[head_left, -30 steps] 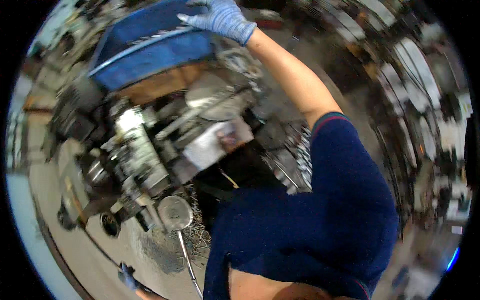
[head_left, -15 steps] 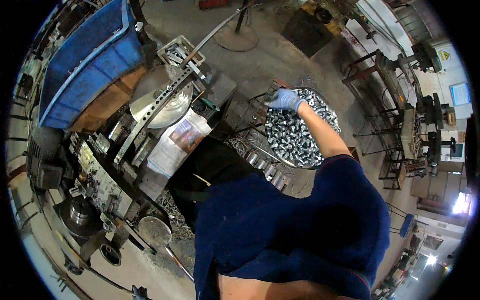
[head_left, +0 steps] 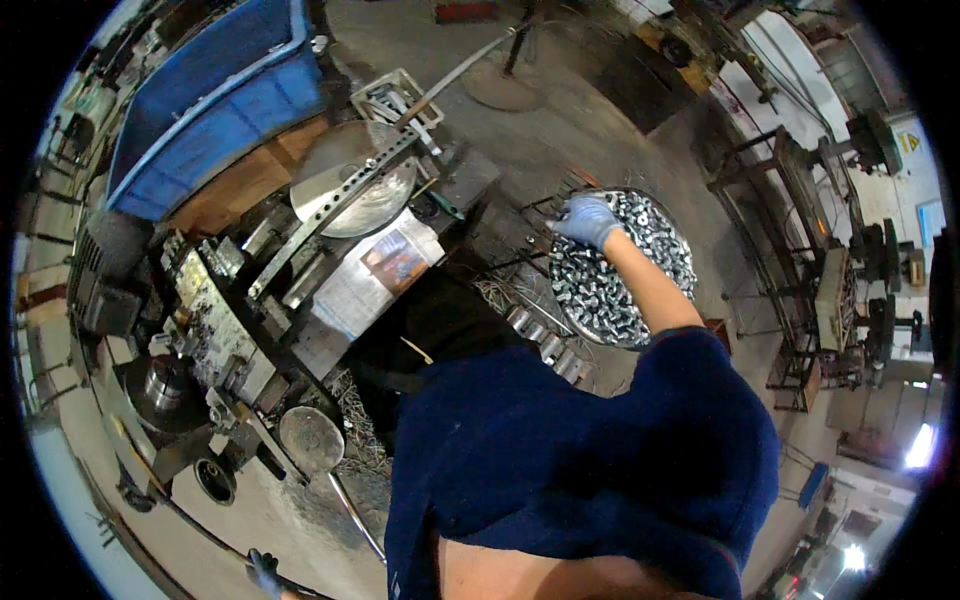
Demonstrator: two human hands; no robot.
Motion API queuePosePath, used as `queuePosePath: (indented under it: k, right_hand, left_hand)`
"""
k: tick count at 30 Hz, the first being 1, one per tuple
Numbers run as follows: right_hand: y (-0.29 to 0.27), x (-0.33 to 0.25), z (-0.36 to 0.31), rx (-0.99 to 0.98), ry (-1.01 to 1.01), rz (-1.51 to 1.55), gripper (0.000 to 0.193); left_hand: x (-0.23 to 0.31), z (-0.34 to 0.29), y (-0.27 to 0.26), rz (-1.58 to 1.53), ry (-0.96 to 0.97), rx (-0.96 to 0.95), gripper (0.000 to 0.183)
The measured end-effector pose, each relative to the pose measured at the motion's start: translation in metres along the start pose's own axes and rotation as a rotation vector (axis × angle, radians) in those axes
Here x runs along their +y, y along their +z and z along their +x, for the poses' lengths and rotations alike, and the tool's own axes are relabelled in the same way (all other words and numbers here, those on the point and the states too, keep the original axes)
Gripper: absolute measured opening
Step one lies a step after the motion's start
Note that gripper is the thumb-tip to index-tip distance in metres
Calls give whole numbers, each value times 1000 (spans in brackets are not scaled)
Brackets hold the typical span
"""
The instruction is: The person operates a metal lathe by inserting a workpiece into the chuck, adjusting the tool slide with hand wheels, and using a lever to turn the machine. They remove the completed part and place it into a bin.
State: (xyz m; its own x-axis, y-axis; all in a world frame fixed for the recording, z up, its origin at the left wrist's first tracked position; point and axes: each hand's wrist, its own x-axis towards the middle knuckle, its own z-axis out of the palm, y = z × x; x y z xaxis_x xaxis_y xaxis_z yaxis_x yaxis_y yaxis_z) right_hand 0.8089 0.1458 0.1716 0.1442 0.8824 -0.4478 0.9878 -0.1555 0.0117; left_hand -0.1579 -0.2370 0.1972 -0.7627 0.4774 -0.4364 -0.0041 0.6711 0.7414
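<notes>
My right hand, in a blue-grey glove, is over the left rim of a round bin full of small shiny metal parts. Its fingers are curled in, and what they hold, if anything, is too small to make out. Low at the left edge, my gloved left hand appears closed round a long dark bar. Left of my body stands a greasy machine with a round metal disc at its near end.
A blue tub stands at the far left. Before it are a large metal disc, a perforated bar and a printed paper. Metal cylinders and wiry scrap lie beside the bin. Stands with machines line the right.
The view has shifted, so most things sit farther right in it. My right hand stays at the bin's left rim. More of my left hand shows at the lower left.
</notes>
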Motion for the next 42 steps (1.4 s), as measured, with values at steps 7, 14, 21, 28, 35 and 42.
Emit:
queuePosePath:
  k: [7, 14, 21, 28, 35, 42]
  right_hand:
    - [-83, -101, -40, 389, -443, 664, 37]
    - [-150, -324, -119, 279, -1530, 743, 40]
    - [-152, -390, -151, 239, -1741, 828, 36]
    - [-154, -401, -166, 476, -1657, 517, 45]
    - [-164, -424, -190, 317, -1714, 248, 40]
    - [-147, -436, -209, 25, -1642, 442, 31]
  left_hand:
    - [213, -162, 161, 285, 592, 73, 40]
    - [325, -228, 307, -292, 628, -638, 38]
    - [287, -225, 373, -1134, 249, -1024, 39]
    - [302, -234, 351, -767, 489, -632, 29]
    - [292, -216, 332, -235, 909, -171, 49]
    - [280, -214, 310, -32, 850, -94, 51]
